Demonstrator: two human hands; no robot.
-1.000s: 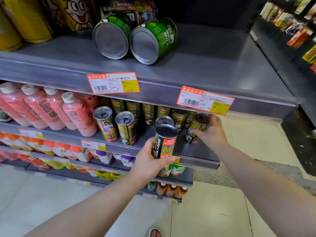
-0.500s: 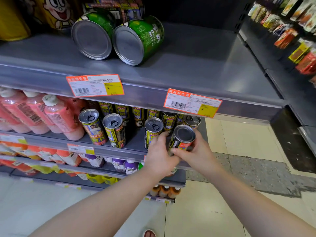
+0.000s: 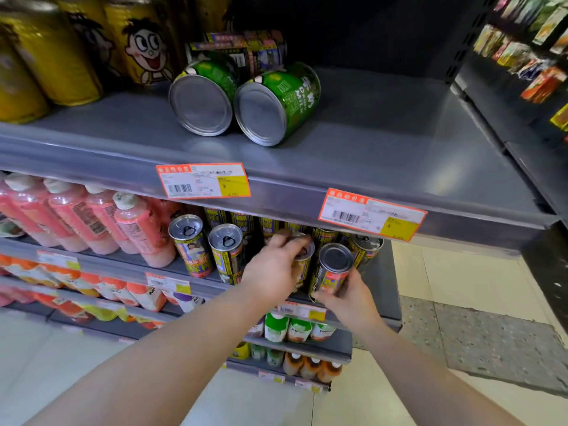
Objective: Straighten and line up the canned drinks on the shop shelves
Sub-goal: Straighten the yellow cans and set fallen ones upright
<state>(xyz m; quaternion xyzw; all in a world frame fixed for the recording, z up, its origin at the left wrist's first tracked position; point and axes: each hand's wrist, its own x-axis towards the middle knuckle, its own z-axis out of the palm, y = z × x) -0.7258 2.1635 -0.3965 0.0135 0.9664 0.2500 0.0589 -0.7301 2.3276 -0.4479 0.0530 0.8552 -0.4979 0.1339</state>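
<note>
Left grip [image 3: 276,265], right grip [image 3: 347,298] hold cans [image 3: 333,272].

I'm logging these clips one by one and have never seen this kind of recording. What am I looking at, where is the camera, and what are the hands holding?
There is no machine here. A person wears one wide-angle camera on the head, looking forward and down at shop shelves, so both bare arms are theirs. The left hand grips the top of a pull-tab can on the middle shelf. The right hand holds a plain-topped can beside it. Other cans stand to the left, next to pink bottles. On the upper shelf, two green cans lie on their sides.
</note>
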